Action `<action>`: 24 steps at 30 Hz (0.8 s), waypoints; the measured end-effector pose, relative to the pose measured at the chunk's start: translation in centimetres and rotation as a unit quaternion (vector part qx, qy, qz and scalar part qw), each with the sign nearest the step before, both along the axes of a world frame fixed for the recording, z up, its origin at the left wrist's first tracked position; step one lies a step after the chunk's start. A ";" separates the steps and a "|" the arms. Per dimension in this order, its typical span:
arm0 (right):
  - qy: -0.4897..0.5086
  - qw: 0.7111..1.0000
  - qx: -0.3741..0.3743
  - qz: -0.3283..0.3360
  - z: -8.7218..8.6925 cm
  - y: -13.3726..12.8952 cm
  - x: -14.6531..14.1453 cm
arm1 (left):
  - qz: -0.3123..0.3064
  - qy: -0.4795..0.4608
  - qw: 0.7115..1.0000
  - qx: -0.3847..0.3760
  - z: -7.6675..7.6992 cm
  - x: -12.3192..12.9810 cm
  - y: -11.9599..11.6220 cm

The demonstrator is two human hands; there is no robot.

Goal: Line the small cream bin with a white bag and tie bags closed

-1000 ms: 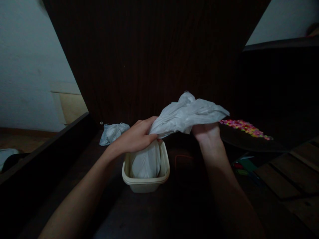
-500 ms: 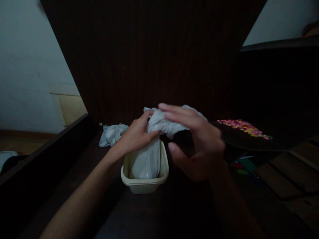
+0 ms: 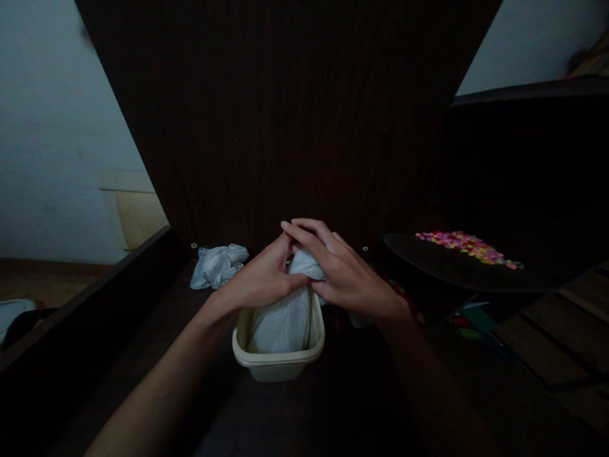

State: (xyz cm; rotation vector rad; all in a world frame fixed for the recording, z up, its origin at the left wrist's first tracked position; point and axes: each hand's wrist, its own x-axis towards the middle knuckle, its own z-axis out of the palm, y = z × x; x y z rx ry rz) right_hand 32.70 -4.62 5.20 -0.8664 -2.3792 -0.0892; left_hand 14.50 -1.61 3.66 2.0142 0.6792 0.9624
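A white plastic bag (image 3: 282, 325) sits partly inside a cream plastic container (image 3: 278, 359), its gathered upper part rising above the rim. My left hand (image 3: 263, 274) is closed round the bag's neck from the left, thumb pointing right. From the right, my right hand (image 3: 335, 266) wraps over the same bunched plastic, its fingertips reaching the left hand's fingers. Both hands are above the container's far side. What the bag contains is hidden.
A second crumpled plastic bag (image 3: 219, 265) lies behind and left of the container. Bright pink and yellow small pieces (image 3: 469, 246) rest on a dark shelf (image 3: 428, 260) at right. A dark panel (image 3: 285, 114) stands behind; a raised edge (image 3: 90, 298) runs along the left.
My right hand has come down and left, from hovering with fingers apart to closing over the bag's neck. The bag's loose top, spread rightward before, is now mostly covered by my hands.
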 end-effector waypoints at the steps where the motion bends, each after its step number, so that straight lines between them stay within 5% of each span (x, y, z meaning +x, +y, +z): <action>1: 0.006 1.000 -0.005 -0.003 0.0 0.0 0.1 | -0.004 0.002 1.000 0.000 0.0 0.0 -0.1; 9: -0.012 0.997 -0.048 -0.065 0.3 -0.1 1.1 | 0.023 0.029 0.998 0.059 0.7 -0.5 -0.5; 15: -0.035 0.995 0.000 -0.093 0.7 0.0 2.1 | 0.021 0.033 0.997 0.062 1.1 -0.4 -0.7; 24: -0.027 0.989 -0.038 -0.143 -0.1 1.4 4.9 | -0.003 0.139 0.988 0.062 1.9 -0.7 -1.1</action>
